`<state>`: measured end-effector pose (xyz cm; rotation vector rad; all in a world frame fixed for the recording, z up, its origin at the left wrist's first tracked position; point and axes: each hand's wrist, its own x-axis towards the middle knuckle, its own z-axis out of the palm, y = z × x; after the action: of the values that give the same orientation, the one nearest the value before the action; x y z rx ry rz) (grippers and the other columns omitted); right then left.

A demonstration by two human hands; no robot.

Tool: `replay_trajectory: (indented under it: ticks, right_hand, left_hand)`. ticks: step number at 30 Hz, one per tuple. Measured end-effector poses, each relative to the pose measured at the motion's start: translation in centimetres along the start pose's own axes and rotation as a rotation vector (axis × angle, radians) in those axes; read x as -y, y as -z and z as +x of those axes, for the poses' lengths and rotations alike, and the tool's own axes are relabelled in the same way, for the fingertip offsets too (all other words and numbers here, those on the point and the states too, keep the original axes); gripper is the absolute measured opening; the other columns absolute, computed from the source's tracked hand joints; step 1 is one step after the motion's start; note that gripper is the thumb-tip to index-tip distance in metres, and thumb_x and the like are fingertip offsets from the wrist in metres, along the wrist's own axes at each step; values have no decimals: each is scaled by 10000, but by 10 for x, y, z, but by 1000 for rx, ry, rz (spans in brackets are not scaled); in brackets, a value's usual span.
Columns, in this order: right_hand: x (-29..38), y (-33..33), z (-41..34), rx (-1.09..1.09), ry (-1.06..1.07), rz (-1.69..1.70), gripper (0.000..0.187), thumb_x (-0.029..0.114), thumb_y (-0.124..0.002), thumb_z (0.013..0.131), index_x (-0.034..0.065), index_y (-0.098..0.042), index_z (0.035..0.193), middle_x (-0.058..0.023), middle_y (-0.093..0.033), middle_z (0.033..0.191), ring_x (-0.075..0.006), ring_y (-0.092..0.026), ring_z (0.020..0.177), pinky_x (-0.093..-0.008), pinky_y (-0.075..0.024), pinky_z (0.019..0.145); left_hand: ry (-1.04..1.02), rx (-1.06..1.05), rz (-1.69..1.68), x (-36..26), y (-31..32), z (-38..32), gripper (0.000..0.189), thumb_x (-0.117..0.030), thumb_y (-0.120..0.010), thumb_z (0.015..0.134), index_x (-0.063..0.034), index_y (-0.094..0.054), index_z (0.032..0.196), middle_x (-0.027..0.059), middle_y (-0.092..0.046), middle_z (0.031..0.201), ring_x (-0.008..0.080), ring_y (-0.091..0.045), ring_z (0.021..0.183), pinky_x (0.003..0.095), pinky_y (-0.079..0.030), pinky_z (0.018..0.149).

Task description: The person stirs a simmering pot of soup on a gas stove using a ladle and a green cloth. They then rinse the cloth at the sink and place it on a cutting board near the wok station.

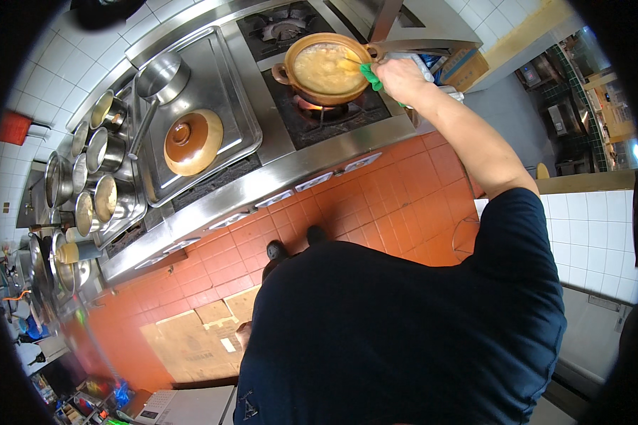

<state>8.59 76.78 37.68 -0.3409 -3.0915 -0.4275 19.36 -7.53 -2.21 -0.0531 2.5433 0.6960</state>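
Note:
A two-handled clay pot (327, 96) full of bubbling, pale brown broth sits over a lit gas burner (319, 109). My right hand (401, 77) is at the pot's right rim with a green cloth (371, 77) bunched at the fingers; a thin utensil appears to run from there to something yellow (349, 62) in the broth. Whether the fingers also touch the pot's handle cannot be told. Low beside my body, my left hand (243, 333) shows only in part, over cardboard, its fingers mostly hidden by the dark shirt.
A brown ceramic lid (193, 142) and a steel saucepan (164, 77) rest on a metal tray (244, 114) left of the burner. Several steel pots (105, 150) crowd farther left. A second burner (284, 29) lies behind the clay pot. Flattened cardboard (191, 345) covers part of the red tiled floor.

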Motion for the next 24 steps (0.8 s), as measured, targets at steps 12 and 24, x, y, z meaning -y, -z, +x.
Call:
replay_trajectory:
  ticks: [12,24]
  right_hand:
    - [27,62,-29,150,-41,127,216,13,-642,740,50,-701,944,-208,-693,835,-402,-675,868,-483,-536,757]
    - [-1,41,17,129,-160,430,285,156,-677,803,62,-713,1069,-223,-698,1015,-387,-670,974,-456,-541,846]
  left_hand:
    - [-223,182,526,-79,45,14,297,-355,-639,792,-90,-769,832,164,-745,872,330,-720,899,422,-580,784]
    - [528,62,-581,-60,51,12,160,-62,-613,830,58,-714,857,123,-715,768,198,-652,649,350,-535,611]
